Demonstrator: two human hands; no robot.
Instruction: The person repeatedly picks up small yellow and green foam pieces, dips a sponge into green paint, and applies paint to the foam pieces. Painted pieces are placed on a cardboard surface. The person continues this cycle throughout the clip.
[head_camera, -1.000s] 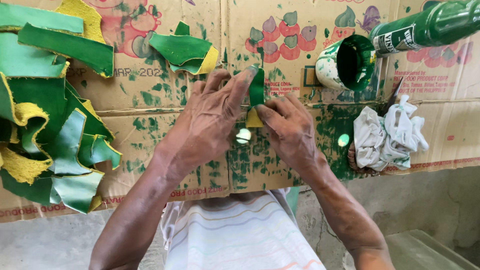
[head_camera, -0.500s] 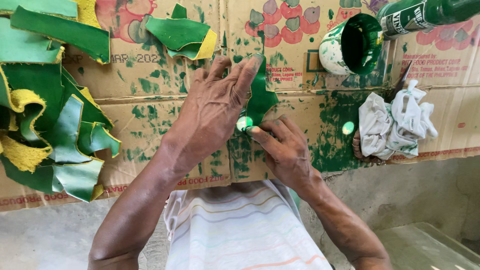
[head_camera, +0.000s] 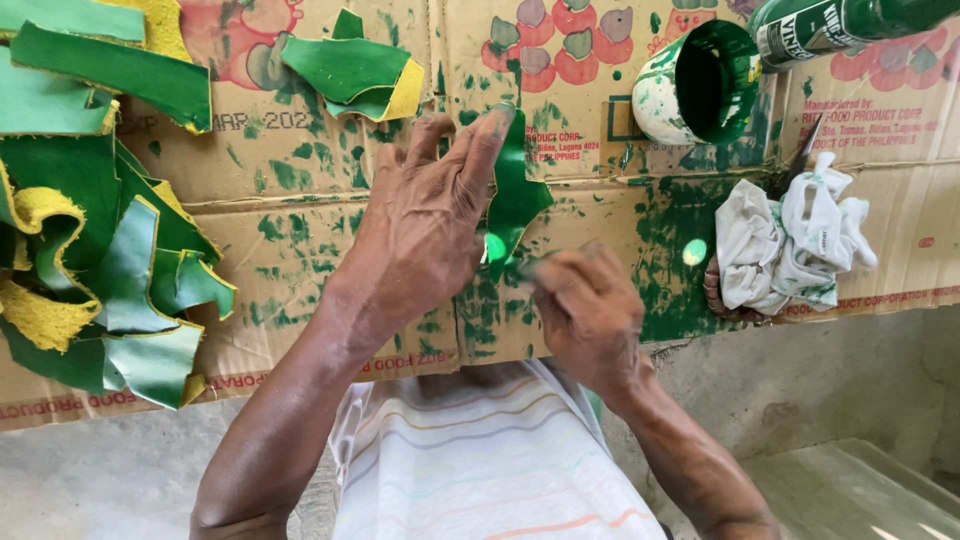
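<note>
Green cutout (head_camera: 515, 195) pinched by left hand (head_camera: 425, 225), right hand (head_camera: 585, 305) clenched, contents hidden.

We raise our left hand (head_camera: 425, 225) with the fingers stretched upward and held close together, back of the hand toward us, forearm angling up from the lower left. Our right hand (head_camera: 585, 310) sits lower, curled into a pinching grip, its forearm running down to the right.

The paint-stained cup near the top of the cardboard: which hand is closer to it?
Right. The right hand lies below and left of the paint-stained cup; the left hand, holding the green piece, is farther left.
</note>
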